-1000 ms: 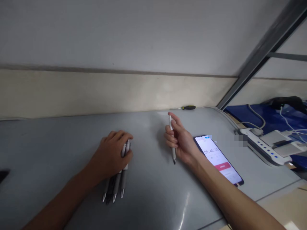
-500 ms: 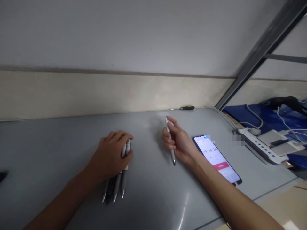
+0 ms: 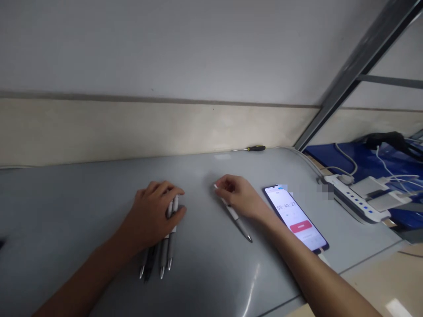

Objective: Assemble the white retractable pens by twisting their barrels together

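Note:
My left hand lies over several pens on the grey table, its fingers curved around their upper ends and the thumb along the right side. Most of the pens have grey grips and silver tips; a black one is among them. Their upper parts are largely hidden under the palm. To the right, my right hand pinches the top end of a single white pen with a grey grip. That pen slants, its silver tip toward the lower right, at or close to the table top.
A phone showing a running timer lies right of my right hand. Behind it is a screwdriver by the wall. A white power strip with plugged-in chargers and cables stands at the right, near a slanted metal post.
My right hand has lowered and shifted slightly left, and its pen has gone from nearly upright to slanting. The left thumb and index finger have parted slightly over the pens.

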Tool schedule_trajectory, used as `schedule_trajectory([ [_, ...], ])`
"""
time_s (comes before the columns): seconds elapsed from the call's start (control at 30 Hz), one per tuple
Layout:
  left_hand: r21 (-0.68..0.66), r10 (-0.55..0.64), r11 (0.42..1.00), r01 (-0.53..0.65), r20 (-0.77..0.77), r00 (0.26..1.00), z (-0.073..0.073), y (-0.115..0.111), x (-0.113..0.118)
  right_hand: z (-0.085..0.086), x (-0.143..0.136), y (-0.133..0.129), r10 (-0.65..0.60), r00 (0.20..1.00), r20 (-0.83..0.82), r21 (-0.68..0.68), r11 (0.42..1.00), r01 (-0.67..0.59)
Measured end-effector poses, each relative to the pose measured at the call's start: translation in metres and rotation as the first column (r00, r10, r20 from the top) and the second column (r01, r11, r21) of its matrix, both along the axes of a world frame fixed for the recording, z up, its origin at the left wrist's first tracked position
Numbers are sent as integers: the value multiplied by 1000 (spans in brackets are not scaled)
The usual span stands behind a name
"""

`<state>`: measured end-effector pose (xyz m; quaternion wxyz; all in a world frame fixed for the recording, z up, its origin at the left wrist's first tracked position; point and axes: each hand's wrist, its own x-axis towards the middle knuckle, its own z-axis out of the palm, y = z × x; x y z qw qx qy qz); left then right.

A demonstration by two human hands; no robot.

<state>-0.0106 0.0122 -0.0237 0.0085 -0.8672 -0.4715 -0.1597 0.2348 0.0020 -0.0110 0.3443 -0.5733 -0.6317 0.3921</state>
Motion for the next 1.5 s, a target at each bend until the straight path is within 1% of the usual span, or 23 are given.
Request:
schedule_trajectory([
  [0.07,-3,1,1000,-1,-5,1000,0,0,0,-1,2,1,-14,987,160,51,999,6],
  [0.13,1,2,1000,-2,-10,1000,-1,1,0,-3,4,1,-37,953,300,80,997,14],
  [0.2,2,0,1000,0,-12,1000,0,1,-1,-3,6,2,-45,917,397,82,997,14],
  [0.3,-11,-12,1000,12,-7,1000,1,2,-1,-2,9,2,-60,874,482,87,996,21],
  [0.37,-15,-22,1000,22,-7,1000,2,2,-1,-2,11,3,-68,867,493,86,996,29],
  [0.5,-10,-24,1000,24,-24,999,2,1,-1,-3,14,3,-73,881,468,82,996,38],
  [0.6,-2,-20,1000,20,-15,1000,3,1,-1,-3,14,3,-56,884,464,80,997,22],
  [0.67,5,-19,1000,19,-1,1000,3,2,-1,-3,14,4,-37,876,481,63,998,7],
  [0.8,6,-16,1000,16,4,1000,2,2,-1,-1,13,4,-35,861,507,40,999,17],
  [0.93,41,1,999,-1,11,1000,1,3,-1,2,12,2,-24,861,509,46,999,1],
  [1.1,68,-24,997,21,47,999,-1,3,-1,2,12,1,-28,854,519,53,999,0],
  [1.23,115,-89,991,71,161,983,1,2,1,2,12,0,-40,854,519,80,997,-2],
  [1.33,144,-105,988,64,294,950,5,-1,4,3,11,-1,-59,852,521,115,993,-2],
  [1.43,104,-83,993,46,394,915,7,-5,8,5,8,-1,-86,862,499,158,987,7],
  [1.5,57,-67,997,46,443,894,8,-7,10,5,7,-2,-101,880,464,215,977,-1],
])
